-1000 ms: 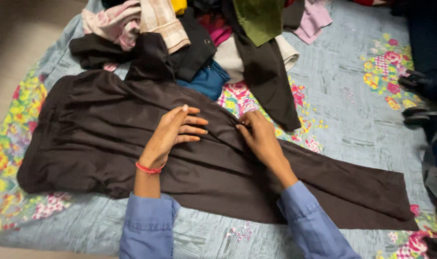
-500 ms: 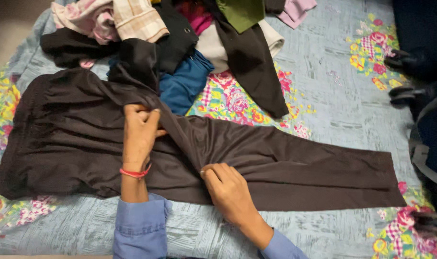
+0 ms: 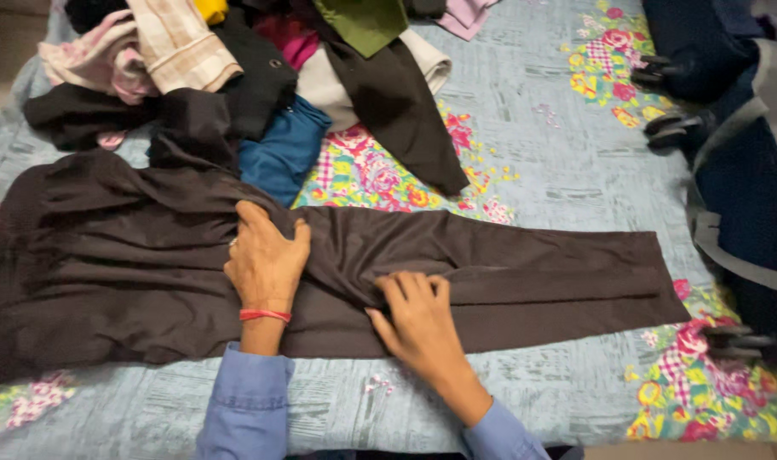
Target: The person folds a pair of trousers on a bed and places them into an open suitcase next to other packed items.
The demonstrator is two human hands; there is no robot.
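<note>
Dark brown trousers (image 3: 533, 264) lie flat across a floral bedsheet (image 3: 567, 179), with the waist at the left and the legs running right. My left hand (image 3: 265, 260) rests palm down on the trousers near the crotch, fingers pointing away from me. A red band is on that wrist. My right hand (image 3: 414, 315) presses flat on the near leg, fingers spread toward a fold. Neither hand holds the cloth. Both arms wear blue sleeves.
A pile of mixed clothes (image 3: 235, 60) sits beyond the trousers, including a blue garment (image 3: 282, 153), a black jacket (image 3: 397, 111) and a checked shirt (image 3: 180, 43). Dark bags with straps (image 3: 746, 187) stand along the right edge.
My left hand has let go of the bunched fabric and now lies flat. My right hand slid right along the leg and flattened. The trouser legs lie straighter.
</note>
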